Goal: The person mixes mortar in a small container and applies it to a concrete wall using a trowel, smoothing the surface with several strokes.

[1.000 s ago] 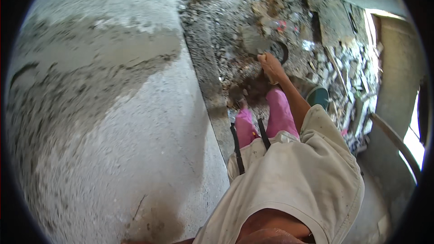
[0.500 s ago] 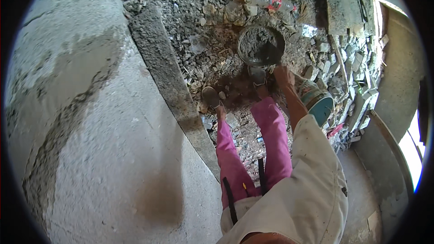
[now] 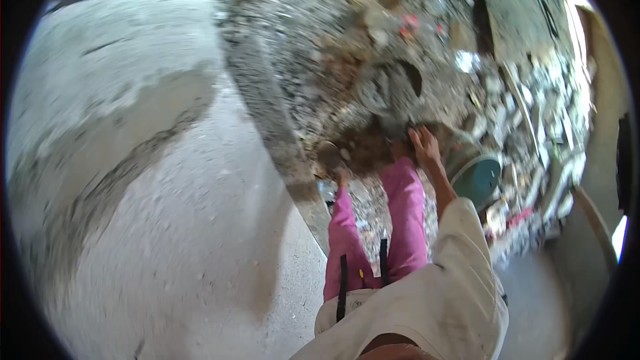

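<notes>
My right hand [image 3: 425,145] is beside my right shin, just below a round pan [image 3: 421,79] of wet grey mortar. Its fingers look closed on what appears to be a trowel [image 3: 401,105], a grey, blurred shape reaching from the hand over the pan; the handle is hidden. Wet mortar partly fills the pan, which rests on the rubble. My left hand is out of the picture. To the right of my right wrist lies a bucket with a blue-green round end [image 3: 477,181].
A broad concrete surface [image 3: 200,227] with a darker damp mortar band [image 3: 147,103] fills the left, edged by a rough board [image 3: 267,107]. A plastic bottle with a red label [image 3: 409,25] lies beyond the pan. Broken rubble [image 3: 527,113] is piled on the right.
My right hand has drawn back toward me from the pan's near rim, with the grey trowel shape now showing over the pan. The view has shifted and is blurred.
</notes>
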### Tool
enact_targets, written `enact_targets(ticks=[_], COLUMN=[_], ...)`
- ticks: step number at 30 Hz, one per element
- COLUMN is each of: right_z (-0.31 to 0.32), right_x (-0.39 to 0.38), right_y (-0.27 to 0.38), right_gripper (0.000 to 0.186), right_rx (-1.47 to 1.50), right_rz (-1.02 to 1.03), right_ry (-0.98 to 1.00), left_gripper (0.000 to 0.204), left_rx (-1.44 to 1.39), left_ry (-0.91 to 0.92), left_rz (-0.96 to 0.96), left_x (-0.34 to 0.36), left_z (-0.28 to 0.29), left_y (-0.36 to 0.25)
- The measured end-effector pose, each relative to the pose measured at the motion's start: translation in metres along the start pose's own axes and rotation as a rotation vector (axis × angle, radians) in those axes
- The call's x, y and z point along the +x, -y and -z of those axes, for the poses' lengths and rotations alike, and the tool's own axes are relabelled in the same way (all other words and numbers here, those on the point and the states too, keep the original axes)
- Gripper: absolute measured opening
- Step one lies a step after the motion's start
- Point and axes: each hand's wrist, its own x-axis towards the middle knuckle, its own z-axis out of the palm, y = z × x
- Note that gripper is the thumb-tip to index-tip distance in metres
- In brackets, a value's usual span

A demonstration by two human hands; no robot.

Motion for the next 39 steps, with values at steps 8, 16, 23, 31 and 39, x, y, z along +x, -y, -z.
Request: enact_targets(ticks=[8,16,23,31,39], right_z=[0.029,0.007,-0.019,-0.169,-0.103], right_x=[-0.104,-0.244,-0.285,-0.262,-0.453], right_y=[0.259,0.548,0.625,0.685,0.822], right_gripper=[0.039,0.047,0.037,0.045,0.037], right_rx=[0.615,0.982,1.122,0.64,0.907], right_rz=[0.04,0.057,0.224,0.446,0.977], right_ry=[0.5,0.994,0.675,-0.157,0.455], left_gripper=[0.06,0.051,0.051,0.058,0.049], left_rx=[-0.035,-0.112,-0.266,-0.259,-0.315], left_ry=[-0.026,0.037,0.047,0.045,0.04], left_rz=[0.12,0.138,0.124,0.127,0.116], left_x=[0.027,0.019,0.013,0.018,0.008], left_z=[-0.004,0.0,0.0,0.004,-0.001], left_y=[0.019,0.03,0.034,0.037,0.046])
